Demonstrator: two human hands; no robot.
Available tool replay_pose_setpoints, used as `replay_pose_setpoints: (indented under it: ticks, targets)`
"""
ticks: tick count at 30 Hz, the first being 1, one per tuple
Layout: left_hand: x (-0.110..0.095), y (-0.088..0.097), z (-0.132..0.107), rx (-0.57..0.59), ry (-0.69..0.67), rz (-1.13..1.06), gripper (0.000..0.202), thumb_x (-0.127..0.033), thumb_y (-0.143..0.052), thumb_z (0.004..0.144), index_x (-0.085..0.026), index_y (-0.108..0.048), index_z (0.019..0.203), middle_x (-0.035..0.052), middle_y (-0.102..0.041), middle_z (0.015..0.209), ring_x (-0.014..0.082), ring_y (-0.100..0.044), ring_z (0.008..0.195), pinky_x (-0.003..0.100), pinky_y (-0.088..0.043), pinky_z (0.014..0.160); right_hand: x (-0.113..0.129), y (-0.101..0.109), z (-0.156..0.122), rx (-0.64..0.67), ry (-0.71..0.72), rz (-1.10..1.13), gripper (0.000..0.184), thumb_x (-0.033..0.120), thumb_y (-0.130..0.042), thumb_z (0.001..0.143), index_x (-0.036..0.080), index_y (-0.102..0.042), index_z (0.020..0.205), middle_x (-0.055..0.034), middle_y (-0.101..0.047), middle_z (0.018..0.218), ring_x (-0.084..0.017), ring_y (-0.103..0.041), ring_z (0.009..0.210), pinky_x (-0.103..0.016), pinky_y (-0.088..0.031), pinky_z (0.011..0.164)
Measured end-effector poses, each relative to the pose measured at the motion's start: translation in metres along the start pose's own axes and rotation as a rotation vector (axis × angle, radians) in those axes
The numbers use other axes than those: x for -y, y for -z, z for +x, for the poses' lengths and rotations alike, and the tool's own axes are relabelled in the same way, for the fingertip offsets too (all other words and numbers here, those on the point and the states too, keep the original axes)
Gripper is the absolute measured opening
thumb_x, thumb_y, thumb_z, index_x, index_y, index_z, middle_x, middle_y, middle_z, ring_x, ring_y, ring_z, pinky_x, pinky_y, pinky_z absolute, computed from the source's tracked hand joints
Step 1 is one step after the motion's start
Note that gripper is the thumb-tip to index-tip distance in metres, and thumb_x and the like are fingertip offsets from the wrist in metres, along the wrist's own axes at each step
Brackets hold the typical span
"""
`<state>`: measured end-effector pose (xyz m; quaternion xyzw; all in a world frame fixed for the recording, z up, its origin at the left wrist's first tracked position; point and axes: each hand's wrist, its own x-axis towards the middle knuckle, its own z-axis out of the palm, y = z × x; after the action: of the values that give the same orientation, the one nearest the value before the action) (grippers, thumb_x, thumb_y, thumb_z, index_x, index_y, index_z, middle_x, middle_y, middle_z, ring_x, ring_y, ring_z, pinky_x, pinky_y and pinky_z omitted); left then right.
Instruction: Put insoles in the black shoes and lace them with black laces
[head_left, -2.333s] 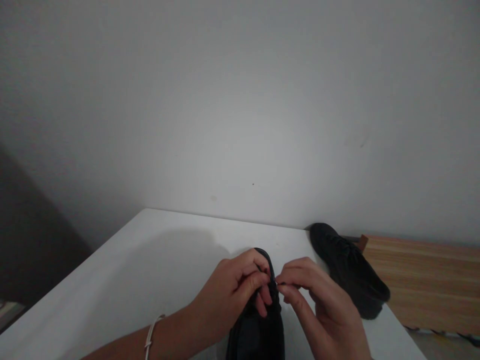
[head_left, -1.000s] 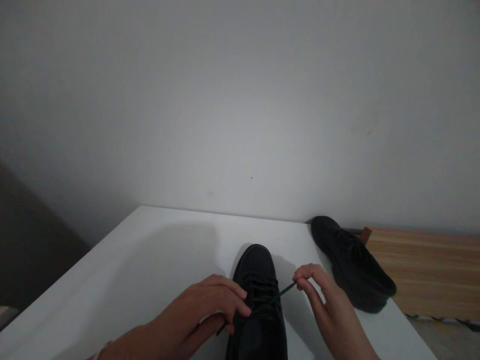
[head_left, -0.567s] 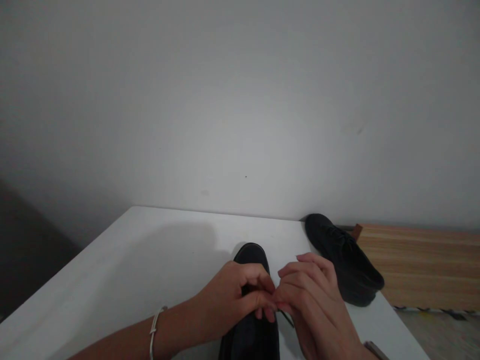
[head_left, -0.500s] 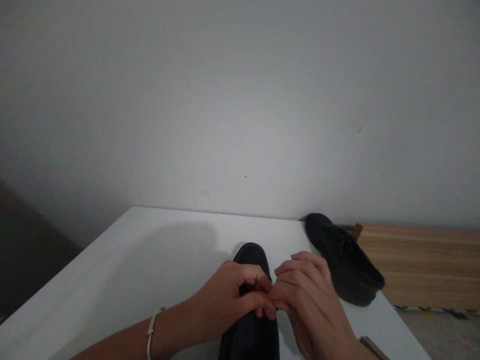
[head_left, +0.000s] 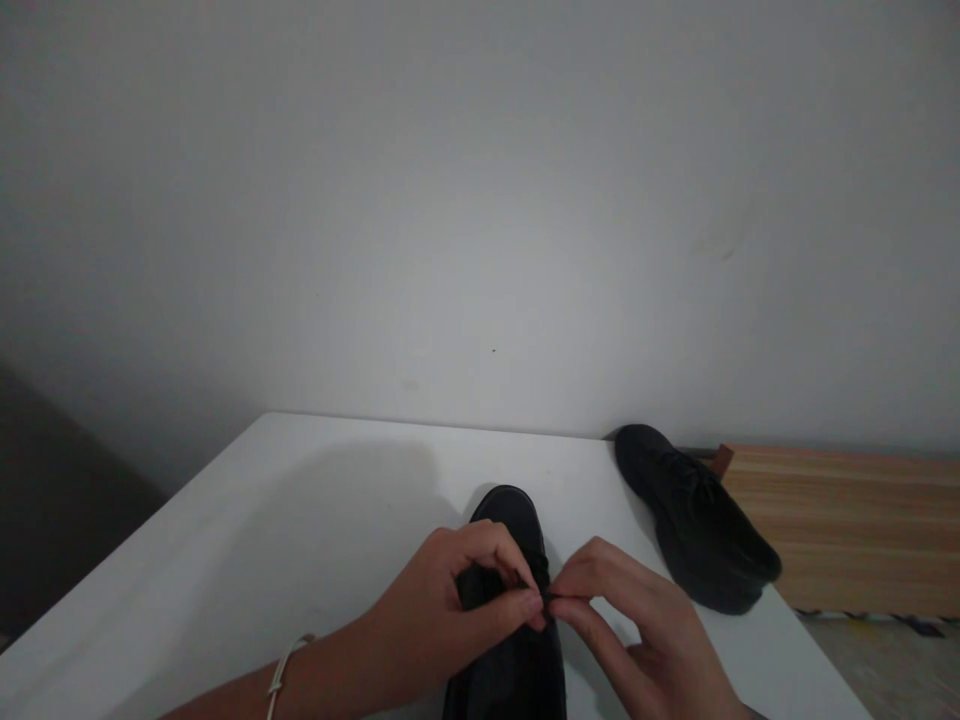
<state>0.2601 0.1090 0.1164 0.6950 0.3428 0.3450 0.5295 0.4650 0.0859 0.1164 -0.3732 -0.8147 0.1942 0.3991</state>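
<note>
A black shoe (head_left: pixel 511 508) lies on the white table with its toe pointing away from me. My left hand (head_left: pixel 450 610) reaches across the top of it, thumb and forefinger pinched together over the lacing. From the right side, my right hand (head_left: pixel 637 625) pinches at the same spot, its fingertips almost meeting the left ones. A thin dark shoelace (head_left: pixel 547 597) shows between the two pinches. Its ends and much of the lacing are hidden by my fingers.
A second black lace-up shoe (head_left: pixel 694 520) stands at the table's right edge. Beyond it is a wood-grain board (head_left: pixel 847 530) against the grey wall (head_left: pixel 480 220). The white table (head_left: pixel 300 510) meets that wall at its far edge.
My right hand has drawn slightly away from the left, and its curled fingers now form a clear pinch. More of the lace area shows. The view has shifted slightly.
</note>
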Motion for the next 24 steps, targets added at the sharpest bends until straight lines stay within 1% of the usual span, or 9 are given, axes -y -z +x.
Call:
replay_pose_setpoints:
  ticks: [3,5,8,11,15,17,19,22,24]
  targets:
    - [0.005,0.001,-0.004,0.029,0.079,-0.022,0.008,-0.021,-0.061,0.086,-0.017,-0.06,0.079,0.0017,-0.075,0.077,0.0132,-0.065,0.076,0.024,-0.045,0.074,0.001,0.009,-0.004,-0.112,0.075,-0.103,0.009,0.013,-0.062,0.086,0.021,-0.066,0.087,-0.0024,-0.066,0.072,-0.015,-0.063,0.066,-0.024,-0.051,0.058]
    - [0.009,0.001,-0.005,0.017,0.128,-0.06,0.01,-0.022,-0.06,0.085,-0.017,-0.059,0.077,0.003,-0.075,0.079,0.014,-0.066,0.077,0.025,-0.046,0.075,0.0,0.014,-0.007,-0.131,0.124,-0.138,0.014,0.011,-0.064,0.084,0.022,-0.066,0.091,-0.003,-0.066,0.072,-0.016,-0.063,0.066,-0.027,-0.051,0.057]
    - [0.014,0.002,-0.003,-0.009,0.181,-0.138,0.011,-0.024,-0.064,0.08,-0.016,-0.058,0.075,0.0042,-0.074,0.079,0.015,-0.066,0.077,0.026,-0.047,0.074,-0.003,0.019,-0.012,-0.019,0.243,-0.15,0.018,0.011,-0.065,0.084,0.024,-0.065,0.096,-0.0016,-0.067,0.07,-0.017,-0.062,0.063,-0.03,-0.05,0.057]
    - [0.013,-0.001,-0.001,-0.019,0.21,-0.16,0.012,-0.021,-0.069,0.073,-0.017,-0.058,0.072,0.0032,-0.073,0.078,0.0152,-0.065,0.076,0.026,-0.047,0.073,-0.011,0.019,-0.018,0.128,0.355,-0.2,0.016,0.016,-0.07,0.083,0.025,-0.064,0.095,0.0009,-0.068,0.069,-0.014,-0.061,0.062,-0.03,-0.048,0.059]
    - [0.004,-0.004,0.0,-0.006,0.191,-0.017,0.014,-0.012,-0.066,0.069,-0.018,-0.056,0.075,-0.0006,-0.068,0.077,0.0134,-0.06,0.076,0.025,-0.045,0.073,-0.02,0.018,-0.023,0.218,0.373,-0.203,0.01,0.02,-0.071,0.084,0.024,-0.063,0.088,0.0019,-0.068,0.07,-0.013,-0.061,0.065,-0.03,-0.047,0.063]
    - [-0.001,-0.006,-0.002,-0.008,0.101,0.13,0.019,-0.006,-0.063,0.068,-0.019,-0.054,0.078,-0.0019,-0.066,0.079,0.0129,-0.059,0.076,0.025,-0.044,0.073,-0.019,0.017,-0.022,0.217,0.305,-0.149,0.007,0.027,-0.069,0.085,0.025,-0.064,0.089,-0.0004,-0.069,0.077,-0.016,-0.063,0.072,-0.031,-0.049,0.065]
    - [-0.003,-0.008,-0.005,-0.02,-0.051,0.302,0.024,-0.002,-0.06,0.066,-0.02,-0.053,0.081,-0.0015,-0.063,0.082,0.0134,-0.057,0.078,0.024,-0.043,0.071,-0.011,0.013,-0.018,0.16,0.169,-0.094,0.01,0.03,-0.062,0.089,0.026,-0.064,0.098,-0.0035,-0.07,0.088,-0.018,-0.066,0.082,-0.031,-0.053,0.071]
    - [-0.001,-0.013,-0.01,-0.062,-0.346,0.536,0.031,0.005,-0.054,0.065,-0.021,-0.051,0.083,-0.0011,-0.06,0.081,0.0141,-0.053,0.079,0.023,-0.041,0.068,0.002,0.002,-0.01,0.055,-0.071,-0.014,0.018,0.022,-0.05,0.095,0.025,-0.062,0.108,-0.0037,-0.071,0.096,-0.015,-0.067,0.089,-0.026,-0.055,0.077]
    - [0.001,-0.016,-0.012,-0.131,-0.523,0.67,0.029,0.006,-0.051,0.071,-0.02,-0.047,0.082,-0.0013,-0.059,0.076,0.0142,-0.049,0.075,0.024,-0.04,0.069,0.005,-0.009,-0.007,0.046,-0.157,0.038,0.018,0.021,-0.049,0.095,0.024,-0.063,0.106,-0.0021,-0.071,0.093,-0.014,-0.068,0.088,-0.023,-0.055,0.077]
